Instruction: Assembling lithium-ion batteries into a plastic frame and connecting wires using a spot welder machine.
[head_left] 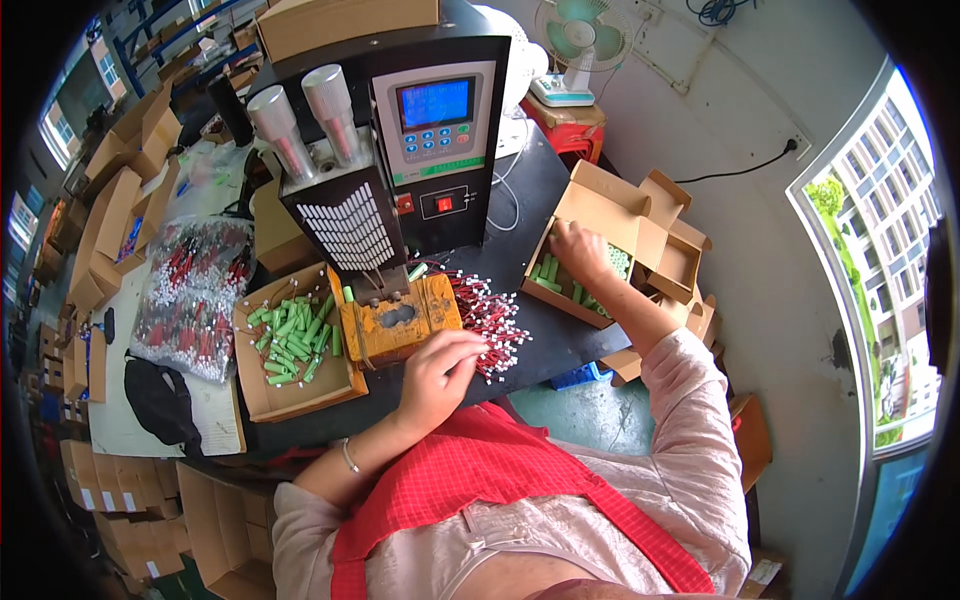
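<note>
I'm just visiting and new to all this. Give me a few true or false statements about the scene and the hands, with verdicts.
1. The right hand reaches into an open cardboard box with green cylinders. True.
2. The left hand touches the fan. False: the left hand is by the red wires.
3. The machine's screen is lit blue. True.
4. The apron is green. False: the apron is red.
5. Another box of green cylinders sits left of the yellow block. True.
</note>
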